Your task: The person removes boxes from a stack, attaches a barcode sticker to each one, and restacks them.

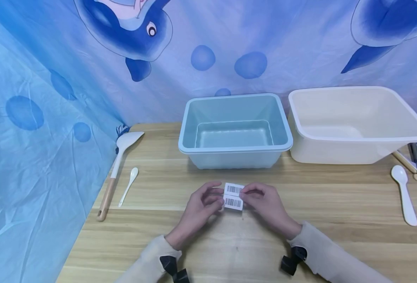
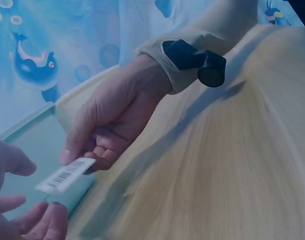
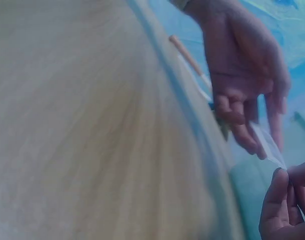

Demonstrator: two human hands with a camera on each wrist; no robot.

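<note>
Barcode label (image 1: 234, 195) held at frame centre, just above the desk (image 1: 208, 236), pinched from both sides: left hand (image 1: 198, 208) on its left edge, right hand (image 1: 265, 204) on its right. Blue tub (image 1: 235, 129) behind it; white tub (image 1: 353, 124) upper right.

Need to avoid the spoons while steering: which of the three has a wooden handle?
The large white spoon at the table's left edge; the small spoon beside it and right-hand spoon are all white.
</note>
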